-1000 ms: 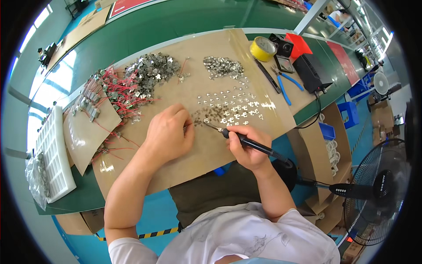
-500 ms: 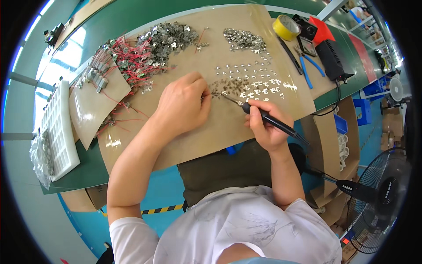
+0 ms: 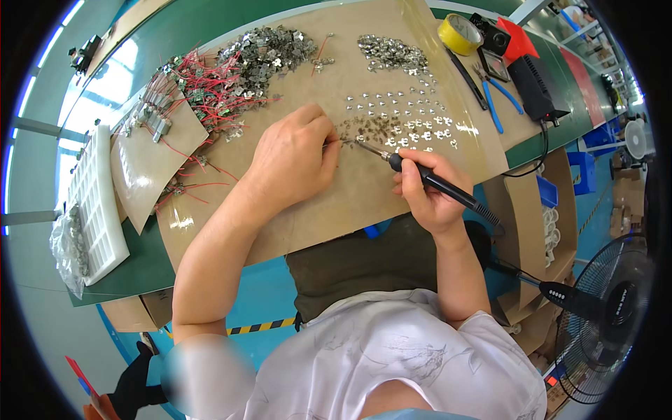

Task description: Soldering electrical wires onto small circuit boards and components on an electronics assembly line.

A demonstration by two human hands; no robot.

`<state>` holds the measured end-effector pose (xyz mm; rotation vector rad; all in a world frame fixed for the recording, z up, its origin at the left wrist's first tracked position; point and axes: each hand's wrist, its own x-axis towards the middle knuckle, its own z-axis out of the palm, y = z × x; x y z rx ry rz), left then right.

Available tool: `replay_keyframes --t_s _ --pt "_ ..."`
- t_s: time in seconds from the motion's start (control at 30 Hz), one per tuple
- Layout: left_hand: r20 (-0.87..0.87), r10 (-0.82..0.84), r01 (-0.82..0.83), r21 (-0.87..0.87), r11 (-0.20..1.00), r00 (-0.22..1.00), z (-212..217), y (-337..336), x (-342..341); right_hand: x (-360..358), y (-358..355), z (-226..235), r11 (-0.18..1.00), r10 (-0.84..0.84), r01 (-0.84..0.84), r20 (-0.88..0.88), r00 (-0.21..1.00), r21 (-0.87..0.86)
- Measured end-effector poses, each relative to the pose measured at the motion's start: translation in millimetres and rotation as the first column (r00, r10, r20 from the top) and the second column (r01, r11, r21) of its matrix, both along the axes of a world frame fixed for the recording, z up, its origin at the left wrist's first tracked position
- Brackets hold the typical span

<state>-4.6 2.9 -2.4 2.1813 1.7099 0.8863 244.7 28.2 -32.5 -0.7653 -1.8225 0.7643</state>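
My right hand (image 3: 435, 199) grips the black handle of a soldering iron (image 3: 448, 187), its metal tip pointing left and down at the mat. Pinched fingers of my left hand (image 3: 294, 157) hold a thin solder wire (image 3: 345, 141), whose end is close to the iron's tip. Whether the two touch is too small to tell. Just beyond the tip lies a brown-speckled patch of tiny parts (image 3: 374, 129). To its right are bright metal clips (image 3: 423, 126), and behind them rows of small silvery pieces (image 3: 395, 105).
A brown mat (image 3: 336, 210) covers much of the green table. At the back are metal parts (image 3: 393, 54) and a heap with red wires (image 3: 210, 91). Yellow tape (image 3: 459, 35), blue-handled pliers (image 3: 494, 105) and a black box (image 3: 535, 87) are right; a white tray (image 3: 101, 210) is left.
The view has shifted slightly. The iron's tip and the solder wire remain close together over the mat. Another person's dark-clothed leg has come into view at the lower left.
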Motion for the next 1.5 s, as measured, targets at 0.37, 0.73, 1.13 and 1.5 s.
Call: replay_keyframes --t_s 0.37,0.73,1.13,1.5 --pt "0.102 0.078 -0.079 0.005 0.997 0.992 -2.4 2.6 0.7 0.2 -4.1 -0.7 0.990 -0.020 0.001 -0.134 0.991 -0.138" --pt "0.201 0.061 -0.050 -0.059 0.997 0.978 2.6 5.3 -9.1 -7.1 2.5 0.9 0.986 0.019 -0.030 -0.069 0.997 -0.162" --pt "-0.158 -0.100 0.068 -0.198 0.978 0.982 -8.6 1.5 7.0 24.9 -0.1 -37.4 0.963 -0.056 0.036 -0.068 0.996 -0.266" --pt "0.081 0.225 -0.206 -0.194 0.959 0.971 -4.9 1.7 -7.4 -13.6 4.5 -14.5 0.988 0.037 -0.051 -0.096 0.995 -0.149"
